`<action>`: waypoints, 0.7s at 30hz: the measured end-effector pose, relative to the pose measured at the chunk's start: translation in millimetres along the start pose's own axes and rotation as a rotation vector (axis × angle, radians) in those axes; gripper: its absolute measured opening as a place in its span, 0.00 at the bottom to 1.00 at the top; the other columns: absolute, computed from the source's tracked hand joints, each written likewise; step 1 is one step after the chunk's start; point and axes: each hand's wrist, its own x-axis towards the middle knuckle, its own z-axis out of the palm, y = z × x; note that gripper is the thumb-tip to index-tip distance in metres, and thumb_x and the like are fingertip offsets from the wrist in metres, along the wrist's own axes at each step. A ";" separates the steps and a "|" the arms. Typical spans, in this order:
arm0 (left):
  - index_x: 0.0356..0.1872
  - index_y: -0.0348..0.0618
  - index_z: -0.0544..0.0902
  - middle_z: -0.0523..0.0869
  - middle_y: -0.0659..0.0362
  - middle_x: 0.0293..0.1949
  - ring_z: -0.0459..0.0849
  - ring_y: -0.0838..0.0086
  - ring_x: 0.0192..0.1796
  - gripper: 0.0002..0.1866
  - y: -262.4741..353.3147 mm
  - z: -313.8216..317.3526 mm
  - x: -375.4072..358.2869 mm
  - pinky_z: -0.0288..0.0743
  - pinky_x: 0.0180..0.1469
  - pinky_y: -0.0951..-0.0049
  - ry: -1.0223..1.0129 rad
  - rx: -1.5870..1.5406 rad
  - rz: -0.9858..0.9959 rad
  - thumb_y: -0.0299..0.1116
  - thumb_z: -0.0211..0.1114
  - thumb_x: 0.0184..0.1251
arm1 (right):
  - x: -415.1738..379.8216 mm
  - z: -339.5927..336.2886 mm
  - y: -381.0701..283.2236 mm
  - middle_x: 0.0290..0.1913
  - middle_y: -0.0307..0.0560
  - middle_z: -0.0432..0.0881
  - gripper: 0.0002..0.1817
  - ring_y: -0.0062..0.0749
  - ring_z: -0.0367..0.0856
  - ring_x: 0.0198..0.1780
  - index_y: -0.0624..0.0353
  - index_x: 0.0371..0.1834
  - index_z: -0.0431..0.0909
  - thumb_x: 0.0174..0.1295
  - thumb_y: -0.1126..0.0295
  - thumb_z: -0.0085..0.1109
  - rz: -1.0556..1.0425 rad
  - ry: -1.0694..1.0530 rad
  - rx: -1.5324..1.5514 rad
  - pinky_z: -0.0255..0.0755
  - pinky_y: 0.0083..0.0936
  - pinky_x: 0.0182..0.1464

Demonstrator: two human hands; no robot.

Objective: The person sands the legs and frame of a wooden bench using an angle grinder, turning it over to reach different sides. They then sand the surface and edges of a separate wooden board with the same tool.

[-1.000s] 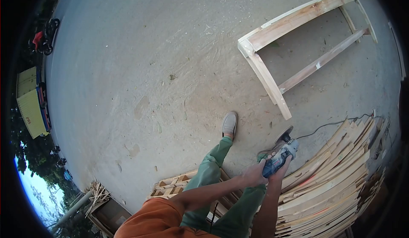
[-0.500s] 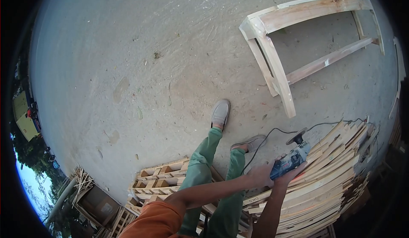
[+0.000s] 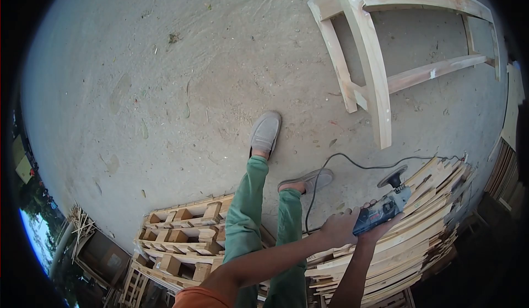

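Both my hands hold a blue-grey angle grinder (image 3: 382, 211) with a dark round disc (image 3: 392, 177) on its head. My left hand (image 3: 340, 228) grips the rear end, its fingers partly hidden by the body. From below and the near side, my right hand (image 3: 379, 231) is closed around the casing. A dark power cord (image 3: 352, 163) loops over the ground past my shoe. The grinder is above a pile of long wooden strips (image 3: 386, 253), with its disc facing away from me.
A curved wooden frame (image 3: 377, 82) stands on the concrete ground (image 3: 209, 49) at upper right. Stacked slatted wood with blocks (image 3: 182, 236) lies beside my legs. A cardboard box (image 3: 104, 255) and thin wood scraps (image 3: 82, 225) are at lower left. Boards (image 3: 500, 167) lean at far right.
My view has shifted, so the wooden frame sits higher and my feet further left. The grinder appears slightly further right and lower, still held in both hands.
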 end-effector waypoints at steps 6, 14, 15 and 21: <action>0.63 0.33 0.68 0.83 0.37 0.52 0.86 0.40 0.52 0.41 -12.1 14.9 9.9 0.81 0.54 0.49 0.177 0.010 0.064 0.43 0.78 0.52 | 11.4 10.8 1.9 0.34 0.49 0.84 0.39 0.40 0.84 0.31 0.51 0.55 0.76 0.71 0.25 0.40 -0.010 -0.040 -0.032 0.82 0.35 0.33; 0.68 0.36 0.67 0.82 0.40 0.55 0.83 0.44 0.59 0.44 -12.8 4.2 21.7 0.80 0.57 0.49 0.217 0.192 0.039 0.42 0.79 0.53 | 36.4 -7.0 22.4 0.41 0.48 0.82 0.38 0.38 0.85 0.36 0.55 0.60 0.73 0.74 0.29 0.40 0.021 -0.015 0.085 0.83 0.37 0.38; 0.68 0.36 0.67 0.82 0.40 0.55 0.83 0.44 0.59 0.44 -14.3 4.5 24.2 0.80 0.57 0.49 0.179 0.229 0.040 0.42 0.79 0.53 | 36.9 -2.6 24.0 0.41 0.48 0.82 0.37 0.38 0.85 0.37 0.56 0.60 0.73 0.75 0.31 0.41 0.013 -0.041 0.111 0.83 0.36 0.39; 0.72 0.38 0.64 0.81 0.40 0.54 0.83 0.41 0.57 0.44 -29.4 15.8 35.5 0.80 0.55 0.48 0.328 0.291 0.042 0.38 0.76 0.54 | 55.3 -15.4 55.2 0.39 0.48 0.83 0.37 0.38 0.84 0.36 0.59 0.56 0.76 0.74 0.32 0.41 0.004 -0.100 0.277 0.81 0.36 0.41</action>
